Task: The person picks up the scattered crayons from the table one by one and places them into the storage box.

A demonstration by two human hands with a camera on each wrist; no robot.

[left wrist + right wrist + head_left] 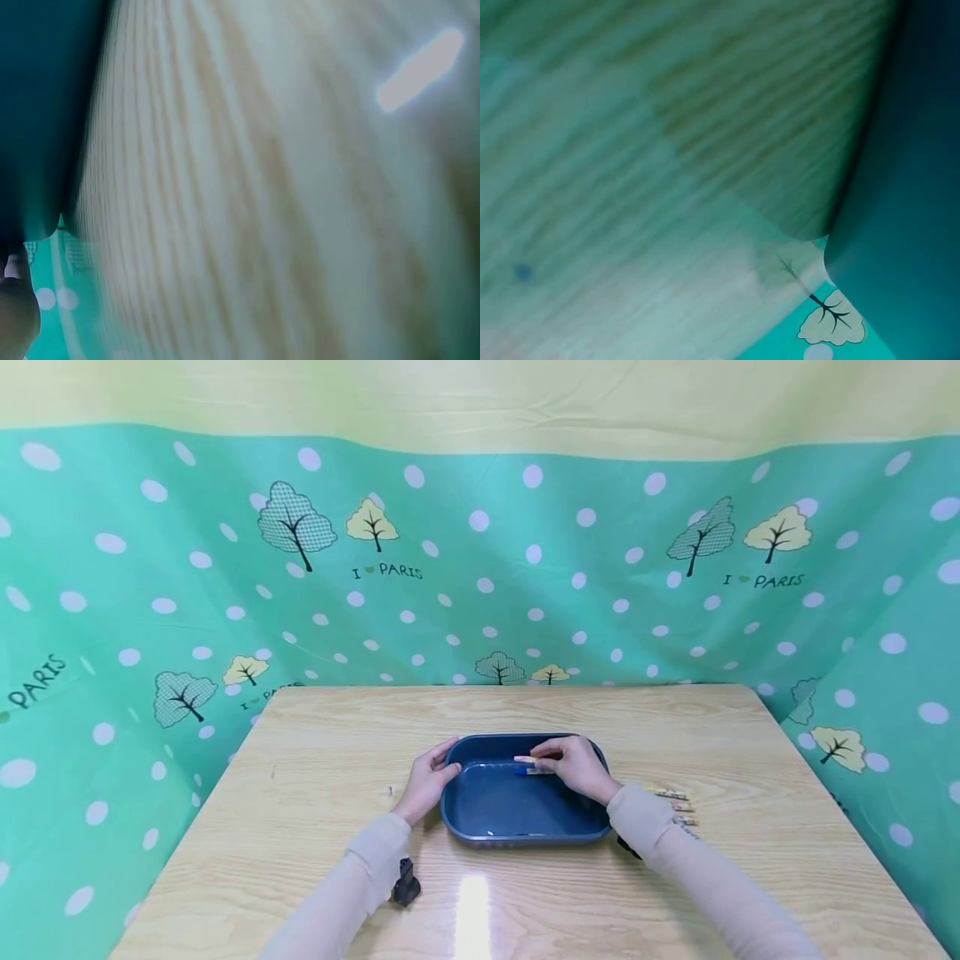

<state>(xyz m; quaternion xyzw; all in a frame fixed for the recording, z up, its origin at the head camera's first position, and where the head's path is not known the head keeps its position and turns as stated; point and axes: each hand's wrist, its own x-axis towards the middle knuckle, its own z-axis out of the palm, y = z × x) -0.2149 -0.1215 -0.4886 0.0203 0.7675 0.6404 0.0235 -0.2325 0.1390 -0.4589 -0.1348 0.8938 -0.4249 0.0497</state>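
Observation:
A dark blue rectangular basin (495, 810) with rounded corners stands on the table. My left hand (427, 781) grips its left rim, thumb over the inside and fingers along the outside. Above the basin's far right part, my right hand (577, 766) pinches a small pink-tipped stick that looks like a crayon (523, 759). Just below it shows a blue crayon (525, 770); whether it is held too or lies in the basin, I cannot tell. Both wrist views show the basin's outer wall (45, 112) close up, and the left one catches a bit of the left hand.
Several crayons (678, 807) in patterned wrappers lie on the wooden table (315, 827) right of the basin, partly behind the right sleeve. Black wrist devices (406, 885) hang under the forearms. A green dotted curtain (450, 568) surrounds the table's back and sides.

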